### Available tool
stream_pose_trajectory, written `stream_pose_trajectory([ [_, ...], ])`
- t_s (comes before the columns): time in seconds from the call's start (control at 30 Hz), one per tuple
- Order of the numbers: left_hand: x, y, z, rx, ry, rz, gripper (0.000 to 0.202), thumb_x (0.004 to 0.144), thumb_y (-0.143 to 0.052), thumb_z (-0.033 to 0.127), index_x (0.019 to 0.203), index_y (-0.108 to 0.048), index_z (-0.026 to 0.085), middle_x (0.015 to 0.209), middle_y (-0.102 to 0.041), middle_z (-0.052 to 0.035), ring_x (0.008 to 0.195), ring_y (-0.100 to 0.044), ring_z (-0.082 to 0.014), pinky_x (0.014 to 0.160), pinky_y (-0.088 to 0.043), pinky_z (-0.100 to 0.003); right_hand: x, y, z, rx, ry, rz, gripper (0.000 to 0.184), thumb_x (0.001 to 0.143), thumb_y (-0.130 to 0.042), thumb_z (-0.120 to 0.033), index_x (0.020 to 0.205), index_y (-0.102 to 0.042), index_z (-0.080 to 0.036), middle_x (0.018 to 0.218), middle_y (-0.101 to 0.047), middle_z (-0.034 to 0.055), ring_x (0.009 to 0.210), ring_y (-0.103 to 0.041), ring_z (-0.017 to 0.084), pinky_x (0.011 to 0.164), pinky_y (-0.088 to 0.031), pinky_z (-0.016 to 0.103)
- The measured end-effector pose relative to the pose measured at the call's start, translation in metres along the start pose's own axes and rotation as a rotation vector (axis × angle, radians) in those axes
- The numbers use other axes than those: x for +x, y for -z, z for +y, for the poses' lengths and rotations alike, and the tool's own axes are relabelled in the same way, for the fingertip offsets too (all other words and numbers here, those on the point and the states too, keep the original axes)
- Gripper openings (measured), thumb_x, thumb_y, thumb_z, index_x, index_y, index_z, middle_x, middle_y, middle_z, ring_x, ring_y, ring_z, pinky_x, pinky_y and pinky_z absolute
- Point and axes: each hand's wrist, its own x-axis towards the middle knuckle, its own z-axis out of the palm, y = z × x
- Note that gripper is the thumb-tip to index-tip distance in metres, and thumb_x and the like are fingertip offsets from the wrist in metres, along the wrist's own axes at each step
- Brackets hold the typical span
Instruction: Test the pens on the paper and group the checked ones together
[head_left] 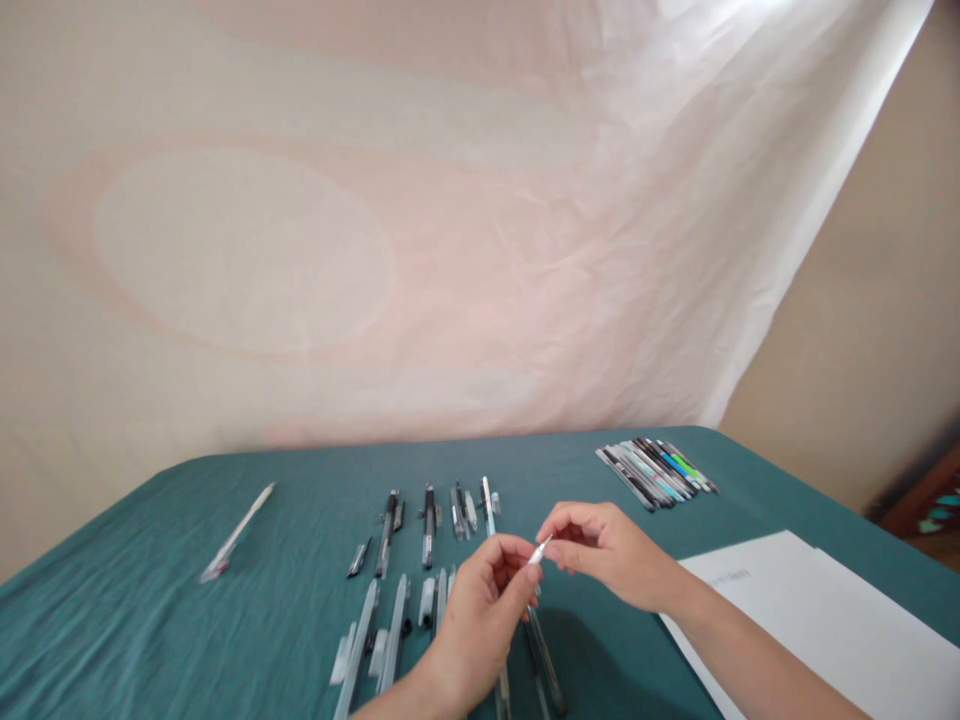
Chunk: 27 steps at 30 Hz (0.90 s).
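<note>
My left hand [491, 610] is closed around a white pen [538, 554], its pointed tip showing between thumb and forefinger. The rest of that pen is hidden by the hand. Close on the right, my right hand [611, 555] has thumb and forefinger pinched at the tip. Whether a small part sits in that pinch is too small to tell. Beneath and beside my left hand lie several clear-barrelled pens [356, 650] with caps off. Farther back, black pens [387, 535] lie in a row, loose caps [359, 557] next to them.
A bundle of pens and markers [656, 473] lies at the back right of the green-covered table [300, 600]. White paper sheets [817, 620] are at the right, partly under my right forearm. A single white pen [238, 532] lies alone at the left. Behind hangs a pale cloth [450, 250].
</note>
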Motion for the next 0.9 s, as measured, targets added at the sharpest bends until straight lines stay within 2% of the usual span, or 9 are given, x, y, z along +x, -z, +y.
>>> stream_pose_trajectory([
  [0.23, -0.001, 0.000, -0.003, 0.052, -0.027, 0.010, 0.017, 0.080, -0.054, 0.032, 0.084, -0.055, 0.016, 0.068, -0.052, 0.0016, 0.060, -0.046, -0.0107, 0.056, -0.038, -0.021, -0.001, 0.000, -0.005, -0.113, 0.026, 0.003, 0.018, 0.076, -0.059, -0.032, 0.079, -0.062, -0.015, 0.069, -0.059, -0.0005, 0.063, -0.050, 0.011, 0.059, -0.040, 0.021],
  [0.53, -0.005, 0.000, 0.000, 0.213, -0.077, 0.030, 0.015, 0.083, -0.051, 0.031, 0.082, -0.056, 0.017, 0.070, -0.054, 0.0002, 0.064, -0.048, -0.0125, 0.060, -0.039, -0.022, -0.008, -0.003, -0.018, -0.430, 0.102, -0.008, 0.021, 0.083, -0.049, -0.034, 0.075, -0.055, -0.017, 0.069, -0.056, -0.0017, 0.063, -0.049, 0.011, 0.058, -0.037, 0.020],
  [0.7, -0.007, 0.000, -0.001, 0.293, -0.099, 0.020, 0.014, 0.083, -0.050, 0.029, 0.081, -0.057, 0.017, 0.072, -0.056, -0.0003, 0.066, -0.050, -0.0130, 0.063, -0.039, -0.022, -0.008, -0.005, -0.016, -0.610, 0.169, -0.016, 0.025, 0.086, -0.045, -0.032, 0.068, -0.054, -0.016, 0.064, -0.052, -0.0026, 0.059, -0.046, 0.009, 0.056, -0.032, 0.019],
  [0.83, -0.008, 0.000, -0.001, 0.326, -0.113, 0.013, 0.011, 0.082, -0.051, 0.026, 0.080, -0.057, 0.017, 0.072, -0.056, 0.0001, 0.067, -0.050, -0.0126, 0.064, -0.039, -0.021, -0.006, -0.007, -0.013, -0.672, 0.120, -0.021, 0.037, 0.087, -0.043, -0.035, 0.056, -0.049, -0.015, 0.052, -0.046, -0.0045, 0.050, -0.040, 0.008, 0.051, -0.028, 0.020],
  [0.9, -0.007, 0.000, 0.000, 0.335, -0.112, 0.002, 0.012, 0.082, -0.050, 0.026, 0.080, -0.057, 0.017, 0.071, -0.056, 0.0001, 0.066, -0.051, -0.0124, 0.063, -0.040, -0.021, -0.007, -0.006, -0.013, -0.638, 0.083, -0.048, 0.036, 0.087, -0.042, -0.035, 0.059, -0.052, -0.015, 0.053, -0.048, -0.0043, 0.050, -0.042, 0.008, 0.051, -0.028, 0.020],
])
